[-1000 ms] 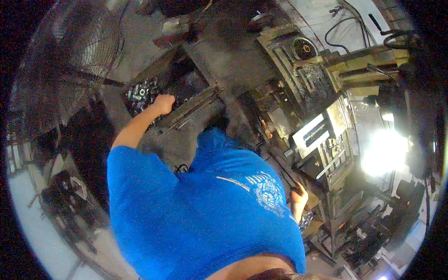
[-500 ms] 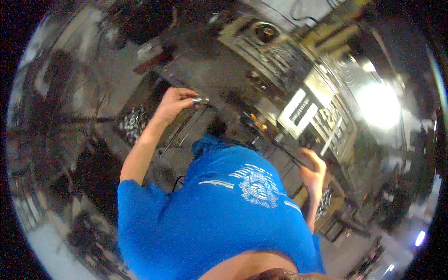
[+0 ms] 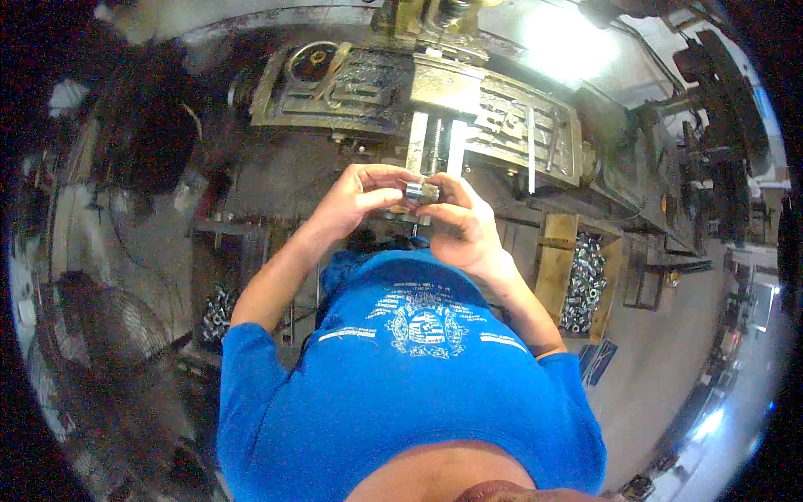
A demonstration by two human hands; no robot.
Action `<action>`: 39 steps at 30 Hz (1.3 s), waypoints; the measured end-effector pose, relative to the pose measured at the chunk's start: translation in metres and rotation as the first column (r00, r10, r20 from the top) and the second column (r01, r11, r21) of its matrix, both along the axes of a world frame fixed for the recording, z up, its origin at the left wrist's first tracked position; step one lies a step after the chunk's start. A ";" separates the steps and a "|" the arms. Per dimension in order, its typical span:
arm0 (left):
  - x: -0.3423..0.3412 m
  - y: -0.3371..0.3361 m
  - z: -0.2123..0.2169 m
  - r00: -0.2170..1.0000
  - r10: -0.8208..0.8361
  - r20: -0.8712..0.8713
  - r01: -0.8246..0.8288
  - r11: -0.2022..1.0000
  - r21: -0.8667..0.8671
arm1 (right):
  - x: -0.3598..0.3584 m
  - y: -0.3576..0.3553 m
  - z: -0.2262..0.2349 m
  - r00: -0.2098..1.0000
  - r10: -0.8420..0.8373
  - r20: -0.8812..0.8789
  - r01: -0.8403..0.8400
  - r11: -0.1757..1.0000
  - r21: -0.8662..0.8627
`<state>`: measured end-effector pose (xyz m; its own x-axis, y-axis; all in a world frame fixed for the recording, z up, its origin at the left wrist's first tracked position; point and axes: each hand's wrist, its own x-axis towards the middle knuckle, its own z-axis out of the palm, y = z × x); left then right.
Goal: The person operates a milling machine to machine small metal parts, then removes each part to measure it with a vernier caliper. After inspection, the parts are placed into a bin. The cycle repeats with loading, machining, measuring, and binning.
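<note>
Both hands meet in front of my chest on a small cylindrical metal part (image 3: pixel 413 192). Its left half is shiny, and its right end looks duller and rougher. My left hand (image 3: pixel 355 201) pinches the shiny end between thumb and fingers. The other end sits between the thumb and fingers of my right hand (image 3: pixel 468 224). Just beyond my fingers stands a machine with a slotted metal table (image 3: pixel 335 115), a threaded screw (image 3: pixel 435 142) and a pale bar (image 3: pixel 457 149) at its middle. My fingertips hide part of the piece.
On the right a wooden box (image 3: pixel 553 237) holds many small metal parts (image 3: pixel 585 284). More metal parts (image 3: pixel 219 311) lie heaped at the left. A large caged fan (image 3: pixel 100 326) stands at far left. A thin light rod (image 3: pixel 531 151) juts from the machine table's front.
My view has swung right toward the machine. The hands were wide apart, the left holding the metal part; now they are together and the right hand grips it too.
</note>
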<state>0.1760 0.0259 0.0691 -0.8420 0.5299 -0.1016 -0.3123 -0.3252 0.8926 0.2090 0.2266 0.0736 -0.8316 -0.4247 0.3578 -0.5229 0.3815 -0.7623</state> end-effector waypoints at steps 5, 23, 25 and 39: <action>-0.014 0.019 -0.005 0.995 0.021 -0.101 -0.034 0.992 -0.125 | -0.005 0.005 0.004 0.996 -0.090 0.003 0.090 0.995 -0.039; -0.067 0.031 -0.005 0.980 -0.143 -0.136 0.123 0.982 -0.142 | -0.023 0.033 0.005 0.968 -0.076 0.240 0.125 0.973 -0.194; -0.069 0.033 -0.005 0.969 -0.183 -0.165 0.164 0.979 -0.121 | -0.030 0.035 0.004 0.960 -0.035 0.279 0.116 0.953 -0.279; -0.162 0.004 -0.040 0.967 0.197 -0.160 -0.207 0.977 -0.052 | 0.006 0.091 -0.034 0.716 -0.472 0.514 0.605 0.787 -0.121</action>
<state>0.0141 0.0303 0.0292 -0.9391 0.3435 0.0074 -0.1041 -0.3050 0.9467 0.2146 0.3175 0.0396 -0.9771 0.2001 -0.0726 0.1214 0.2438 -0.9622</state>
